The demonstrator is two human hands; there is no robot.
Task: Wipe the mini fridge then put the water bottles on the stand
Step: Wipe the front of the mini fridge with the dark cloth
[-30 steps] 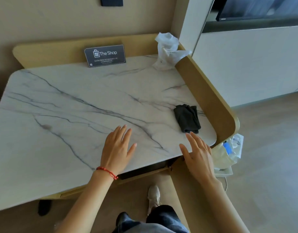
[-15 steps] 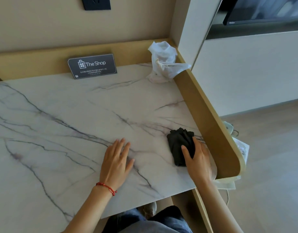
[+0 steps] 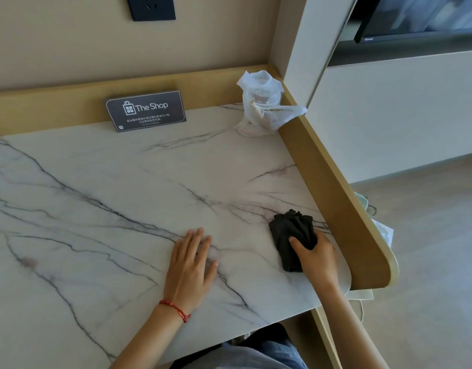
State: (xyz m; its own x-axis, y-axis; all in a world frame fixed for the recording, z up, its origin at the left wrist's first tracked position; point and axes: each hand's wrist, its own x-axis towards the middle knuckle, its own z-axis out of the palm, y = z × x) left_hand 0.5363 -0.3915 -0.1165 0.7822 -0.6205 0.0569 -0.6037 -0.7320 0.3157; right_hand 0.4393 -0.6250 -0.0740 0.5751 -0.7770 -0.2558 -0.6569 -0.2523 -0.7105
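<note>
A black cloth (image 3: 289, 233) lies bunched on the white marble top (image 3: 123, 198) near its right front corner. My right hand (image 3: 315, 258) rests over the cloth's near right part, fingers curled on it and thumb pressed against its side. My left hand (image 3: 189, 265) lies flat on the marble, fingers spread, a red string bracelet at the wrist. No fridge and no water bottles are in sight.
A wooden raised rim (image 3: 333, 187) borders the top at the back and right. A dark "The Shop" sign (image 3: 145, 110) leans on the back rim. A crumpled white plastic bag (image 3: 264, 105) sits in the back right corner. Items lie on the floor beyond the rim (image 3: 381, 230).
My right hand has come forward from the table's front edge onto the black cloth and closed on it. The left hand stays flat. The view has shifted closer over the marble top.
</note>
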